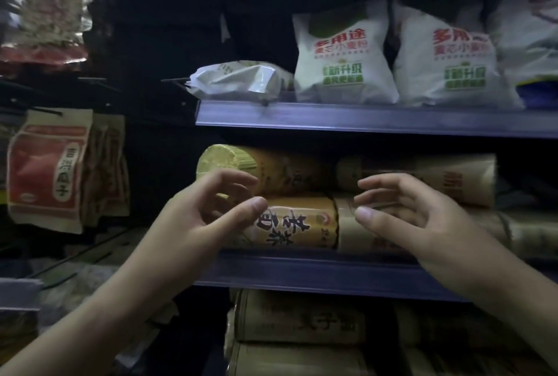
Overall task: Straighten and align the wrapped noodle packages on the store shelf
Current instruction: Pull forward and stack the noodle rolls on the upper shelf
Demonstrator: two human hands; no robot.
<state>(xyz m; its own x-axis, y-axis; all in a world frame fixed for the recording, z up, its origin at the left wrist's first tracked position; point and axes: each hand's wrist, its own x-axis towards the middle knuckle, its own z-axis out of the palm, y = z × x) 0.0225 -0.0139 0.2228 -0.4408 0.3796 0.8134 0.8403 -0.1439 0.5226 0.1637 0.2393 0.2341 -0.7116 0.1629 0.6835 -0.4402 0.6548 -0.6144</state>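
Observation:
Paper-wrapped noodle rolls lie sideways on the middle shelf (302, 270). An upper yellow roll (271, 168) shows its noodle ends at the left. Below it lies an orange-labelled roll (299, 221) with black characters. A tan roll (422, 170) sits upper right, another tan roll (350, 230) lower right. My left hand (208, 209) hovers in front of the left rolls, fingers curled and apart, holding nothing. My right hand (401, 212) hovers before the right rolls, fingers spread, also holding nothing.
White flour bags (341, 55) stand on the shelf above, with a crumpled bag (238, 79) lying at its left end. More wrapped rolls (302, 315) fill the shelf below. Red and tan pouches (48, 167) hang on hooks to the left.

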